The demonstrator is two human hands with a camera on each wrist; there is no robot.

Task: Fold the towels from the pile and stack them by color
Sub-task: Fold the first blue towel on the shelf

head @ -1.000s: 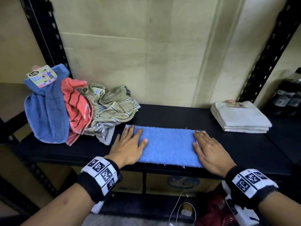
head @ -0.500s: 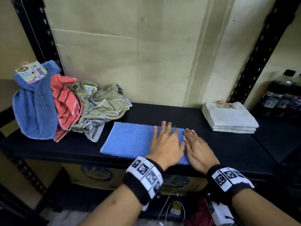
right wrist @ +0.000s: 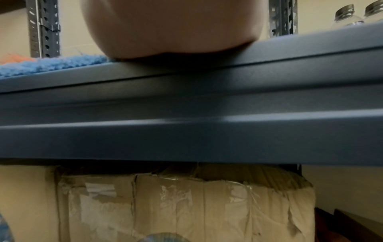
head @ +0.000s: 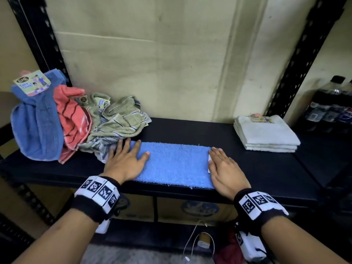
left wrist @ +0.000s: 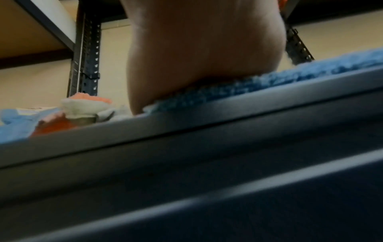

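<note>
Head view: hands (head: 125, 162) (head: 225, 171) flat on blue towel's (head: 175, 164) ends.

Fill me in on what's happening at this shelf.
A person is folding towels. Both hands lie flat on a light blue towel folded into a long strip on the black shelf: left hand at its left end, right hand at its right. An unfolded pile sits to the left, a folded white stack to the right.

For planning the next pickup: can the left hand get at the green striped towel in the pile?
Probably yes: the left hand lies flat beside the green striped towel, fingertips at its edge, nothing between them.
</note>
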